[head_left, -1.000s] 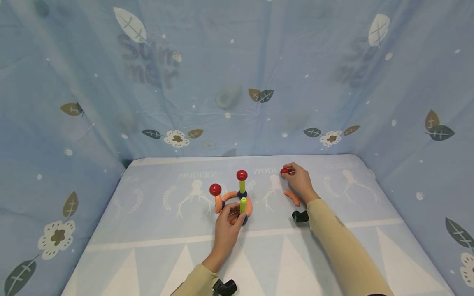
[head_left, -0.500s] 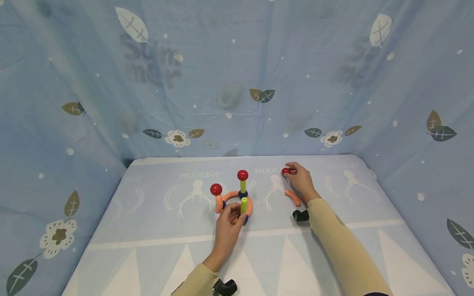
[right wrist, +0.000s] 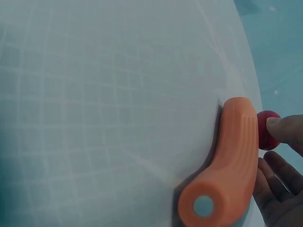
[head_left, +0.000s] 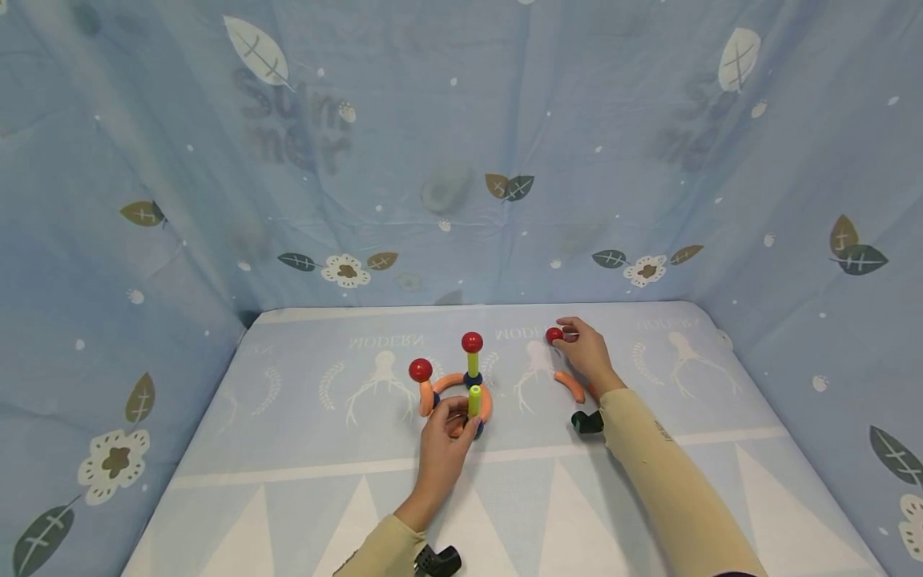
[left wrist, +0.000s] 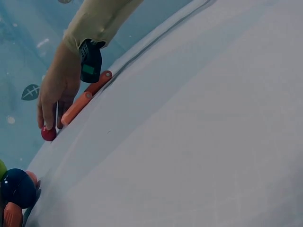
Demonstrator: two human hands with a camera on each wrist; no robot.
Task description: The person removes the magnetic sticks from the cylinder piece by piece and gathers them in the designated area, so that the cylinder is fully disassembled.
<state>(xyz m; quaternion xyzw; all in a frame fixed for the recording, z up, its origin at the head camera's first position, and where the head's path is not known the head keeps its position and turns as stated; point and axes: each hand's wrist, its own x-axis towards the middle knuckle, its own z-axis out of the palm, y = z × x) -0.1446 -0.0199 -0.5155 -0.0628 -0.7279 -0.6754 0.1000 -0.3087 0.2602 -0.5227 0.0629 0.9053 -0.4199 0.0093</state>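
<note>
A ball-and-rod building toy stands on the table, with a ring of curved orange rods (head_left: 449,381) joined by dark blue balls (head_left: 472,379). One red ball (head_left: 472,342) tops a yellow-green rod, and another red ball (head_left: 421,369) sits on an upright orange piece. My left hand (head_left: 443,445) grips the toy's near side around an upright yellow-green rod (head_left: 474,399) with a bare top; its fingers partly hide the ring. Further right, my right hand (head_left: 586,353) pinches a loose red ball (head_left: 554,336) between thumb and fingers, low over the table.
Two curved orange rods (left wrist: 78,108) lie by my right wrist; one orange rod (right wrist: 232,156) looms large in the right wrist view. Dark wrist cameras (head_left: 587,421) are strapped to both arms. A blue patterned curtain (head_left: 461,160) hangs behind the table (head_left: 346,473).
The loose red ball shifts very slightly at my right fingertips. My left hand and the toy keep their place.
</note>
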